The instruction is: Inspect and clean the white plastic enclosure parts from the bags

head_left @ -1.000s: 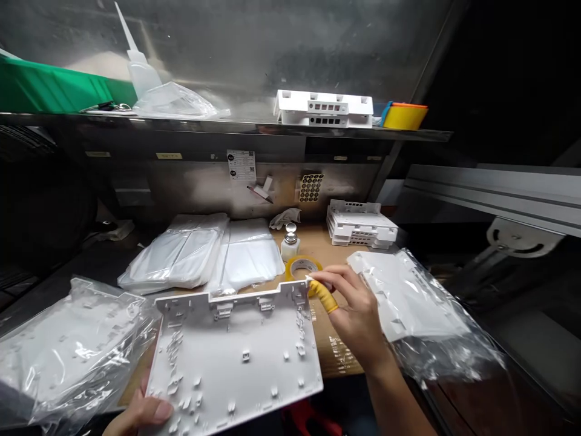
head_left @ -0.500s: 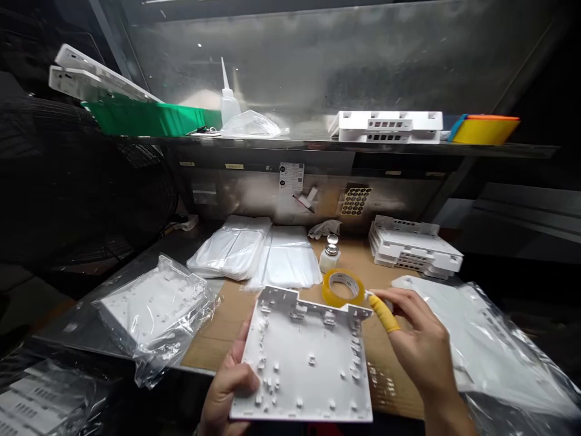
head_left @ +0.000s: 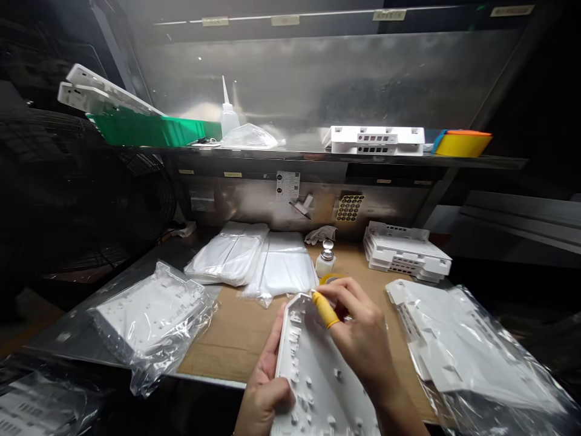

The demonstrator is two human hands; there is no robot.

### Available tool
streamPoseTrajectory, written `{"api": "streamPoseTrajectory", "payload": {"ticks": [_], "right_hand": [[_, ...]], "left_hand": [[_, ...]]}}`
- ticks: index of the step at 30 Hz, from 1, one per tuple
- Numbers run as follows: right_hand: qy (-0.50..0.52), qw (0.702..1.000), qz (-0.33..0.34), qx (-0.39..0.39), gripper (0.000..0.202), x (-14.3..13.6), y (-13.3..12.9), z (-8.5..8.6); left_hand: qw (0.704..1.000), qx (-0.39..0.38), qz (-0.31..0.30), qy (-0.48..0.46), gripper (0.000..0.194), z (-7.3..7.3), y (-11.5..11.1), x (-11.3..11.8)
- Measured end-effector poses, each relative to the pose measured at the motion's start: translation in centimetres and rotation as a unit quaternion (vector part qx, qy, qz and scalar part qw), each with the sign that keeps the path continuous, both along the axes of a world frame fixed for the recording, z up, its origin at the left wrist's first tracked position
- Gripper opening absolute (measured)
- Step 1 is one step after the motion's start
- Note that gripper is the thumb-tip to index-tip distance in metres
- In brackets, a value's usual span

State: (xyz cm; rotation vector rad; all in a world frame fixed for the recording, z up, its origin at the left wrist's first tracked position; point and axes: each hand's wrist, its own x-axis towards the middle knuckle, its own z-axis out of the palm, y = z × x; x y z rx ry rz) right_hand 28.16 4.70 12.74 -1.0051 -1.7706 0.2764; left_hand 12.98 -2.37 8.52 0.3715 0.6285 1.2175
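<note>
A white plastic housing panel (head_left: 324, 369), with small clips and posts moulded on its inner face, is tilted in front of me. My left hand (head_left: 267, 387) grips its left edge, thumb on the inner face. My right hand (head_left: 358, 333) is closed at the panel's far edge, with a yellow finger cot (head_left: 325, 310) on the thumb. A small white bit shows at its fingertips, too small to name. Just behind that hand, a roll of yellow tape (head_left: 331, 278) is mostly hidden. A pump bottle (head_left: 325, 263) with a metal top stands beyond it.
Clear plastic bags (head_left: 231, 251) are stacked at the back. A bagged panel (head_left: 149, 309) lies left, more bagged panels (head_left: 472, 345) lie right. Stacked white housings (head_left: 406, 251) stand back right. Overhead, a shelf (head_left: 299, 154) carries a green bin (head_left: 154, 130) and a nozzle bottle (head_left: 229, 118).
The panel has turned and tipped, with its left edge now raised towards the far side. My right hand has moved left from beside the tape roll to the panel's far edge, covering most of the roll.
</note>
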Motion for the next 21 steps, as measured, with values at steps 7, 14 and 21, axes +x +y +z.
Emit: {"api": "streamPoseTrajectory", "payload": {"ticks": [7,14,21], "right_hand": [[-0.036,0.999,-0.005,0.038,0.014,-0.5,0.2,0.3],[-0.018,0.988,-0.154,0.021,0.020,6.0,4.5,-1.9],[-0.205,0.935,-0.226,-0.179,0.030,8.6,9.0,-8.7]], "left_hand": [[1.000,0.017,-0.009,-0.003,0.118,0.4,0.5,0.3],[0.993,0.027,0.078,-0.080,0.125,-0.9,1.1,-3.6],[0.987,0.071,0.085,-0.118,0.117,-0.9,0.9,-7.0]]}}
